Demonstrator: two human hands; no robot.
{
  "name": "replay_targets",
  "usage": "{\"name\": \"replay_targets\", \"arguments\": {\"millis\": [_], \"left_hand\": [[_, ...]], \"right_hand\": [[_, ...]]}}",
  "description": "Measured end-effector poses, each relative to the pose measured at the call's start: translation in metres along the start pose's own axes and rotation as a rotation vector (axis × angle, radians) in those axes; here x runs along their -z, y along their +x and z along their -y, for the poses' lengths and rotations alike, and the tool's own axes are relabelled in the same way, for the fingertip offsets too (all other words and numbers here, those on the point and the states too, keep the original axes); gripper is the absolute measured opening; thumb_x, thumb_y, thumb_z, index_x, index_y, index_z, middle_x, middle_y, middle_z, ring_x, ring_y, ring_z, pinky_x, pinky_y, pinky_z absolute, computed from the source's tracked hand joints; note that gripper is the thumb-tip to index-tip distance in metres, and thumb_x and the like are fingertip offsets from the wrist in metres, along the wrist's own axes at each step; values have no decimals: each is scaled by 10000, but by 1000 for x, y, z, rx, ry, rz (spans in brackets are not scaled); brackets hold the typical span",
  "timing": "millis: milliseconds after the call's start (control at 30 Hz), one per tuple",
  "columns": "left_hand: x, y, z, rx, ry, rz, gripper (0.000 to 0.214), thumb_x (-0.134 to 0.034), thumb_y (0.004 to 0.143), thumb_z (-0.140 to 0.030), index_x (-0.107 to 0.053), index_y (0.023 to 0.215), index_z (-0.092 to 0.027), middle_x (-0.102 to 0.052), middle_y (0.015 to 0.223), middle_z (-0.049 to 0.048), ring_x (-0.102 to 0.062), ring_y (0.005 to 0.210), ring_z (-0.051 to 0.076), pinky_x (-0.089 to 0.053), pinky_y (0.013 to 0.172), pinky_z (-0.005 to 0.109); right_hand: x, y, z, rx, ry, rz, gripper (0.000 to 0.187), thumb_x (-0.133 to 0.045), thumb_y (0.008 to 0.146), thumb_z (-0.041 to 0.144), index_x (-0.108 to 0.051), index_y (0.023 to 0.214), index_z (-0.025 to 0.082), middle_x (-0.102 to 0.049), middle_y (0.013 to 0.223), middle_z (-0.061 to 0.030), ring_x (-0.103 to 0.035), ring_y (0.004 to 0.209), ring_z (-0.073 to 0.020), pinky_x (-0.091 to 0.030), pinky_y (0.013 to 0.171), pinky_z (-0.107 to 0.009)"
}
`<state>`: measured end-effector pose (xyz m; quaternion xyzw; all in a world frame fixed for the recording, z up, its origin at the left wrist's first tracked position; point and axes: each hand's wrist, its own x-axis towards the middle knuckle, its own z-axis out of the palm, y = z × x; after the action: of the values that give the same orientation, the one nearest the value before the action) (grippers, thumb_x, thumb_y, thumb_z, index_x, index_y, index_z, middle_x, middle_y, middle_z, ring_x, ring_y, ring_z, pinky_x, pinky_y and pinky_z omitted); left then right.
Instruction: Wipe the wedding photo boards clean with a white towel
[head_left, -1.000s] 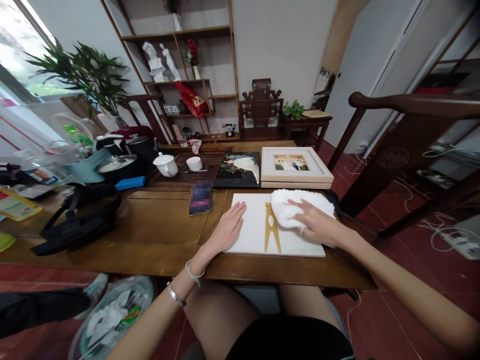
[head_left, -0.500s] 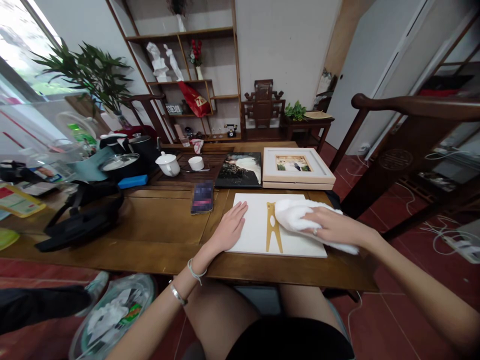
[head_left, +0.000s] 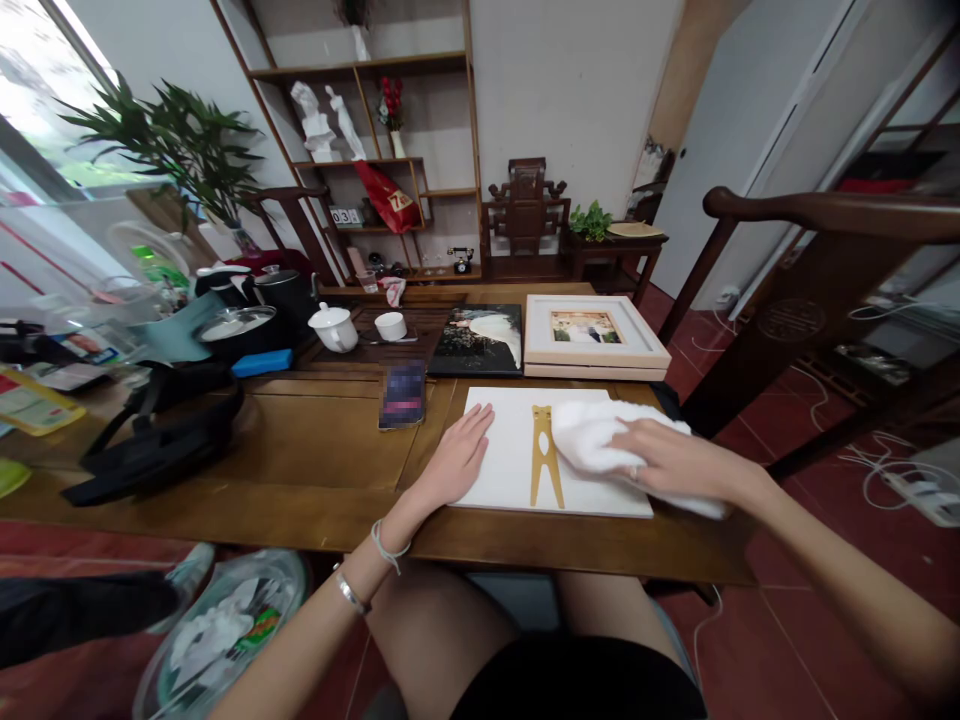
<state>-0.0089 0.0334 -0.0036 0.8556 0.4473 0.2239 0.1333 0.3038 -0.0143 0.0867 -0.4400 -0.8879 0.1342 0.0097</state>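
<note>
A white rectangular panel (head_left: 504, 470), perhaps the back of a picture frame, lies flat near the table's front edge. Down its middle runs a gold, forked metal piece (head_left: 544, 455) that looks like a frame stand. My left hand (head_left: 459, 455) rests on the panel's left edge, fingers stretched out flat. On the right side, my right hand (head_left: 664, 455) presses a bunched white towel (head_left: 592, 432) against the panel, its fingers partly sunk in the cloth. The towel covers the panel's right part, and its tail hangs past the right edge.
Behind the panel lie a dark photo panel (head_left: 480, 340) and a pale framed photo (head_left: 596, 335). A phone (head_left: 403, 394), lidded white cup (head_left: 333, 328) and black bag (head_left: 161, 430) are leftward. A chair (head_left: 750, 330) stands right; a waste bin (head_left: 225, 630) sits below left.
My right hand and the towel have shifted slightly to the right and toward me over the panel. My left hand stays in place on the panel.
</note>
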Motion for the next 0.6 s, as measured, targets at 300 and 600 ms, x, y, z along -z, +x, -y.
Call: {"name": "replay_targets", "arguments": {"millis": [300, 600], "left_hand": [[-1, 0, 2, -12, 3, -1, 472, -259, 978, -307, -370, 1408, -145, -347, 1500, 92, -253, 1415, 210, -239, 1161, 447], [0, 0, 1, -7, 5, 1, 475, -265, 976, -307, -369, 1408, -139, -351, 1498, 93, -258, 1413, 204, -249, 1158, 440]], "right_hand": [[3, -2, 10, -3, 51, -36, 306, -432, 849, 232, -646, 1065, 193, -652, 1005, -88, -565, 949, -253, -423, 846, -370], [-33, 54, 23, 19, -99, -228, 384, -488, 714, 76, -642, 1063, 117, -508, 1337, -191, -334, 1324, -350, -234, 1054, -587]]}}
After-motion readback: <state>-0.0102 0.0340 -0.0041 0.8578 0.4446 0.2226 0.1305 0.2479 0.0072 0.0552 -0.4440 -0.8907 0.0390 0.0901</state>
